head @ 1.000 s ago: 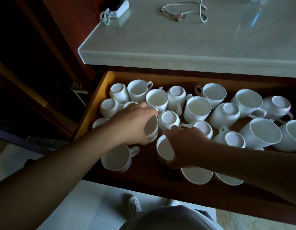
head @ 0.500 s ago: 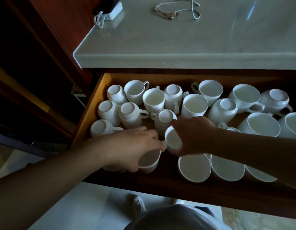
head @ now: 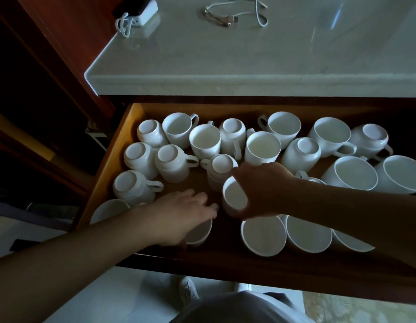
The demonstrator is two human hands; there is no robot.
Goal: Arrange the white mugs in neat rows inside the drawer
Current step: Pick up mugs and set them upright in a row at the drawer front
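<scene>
Left end of the drawer (head: 114, 159) looks half sorted: a few upside-down mugs (head: 141, 157) roughly lined up. Left hand (head: 179, 217) is clamped over a front mug (head: 201, 233) near the front edge, and right hand (head: 263, 190) grips a tilted mug (head: 233, 197) mid-drawer. The big mugs (head: 351, 176) on the right are a jumble, so I'd say plenty left to do.

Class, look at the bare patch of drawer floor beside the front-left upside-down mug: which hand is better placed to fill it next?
Probably the left hand: it grips the front mug just in front of that patch. The right hand holds its tilted mug further right.
</scene>
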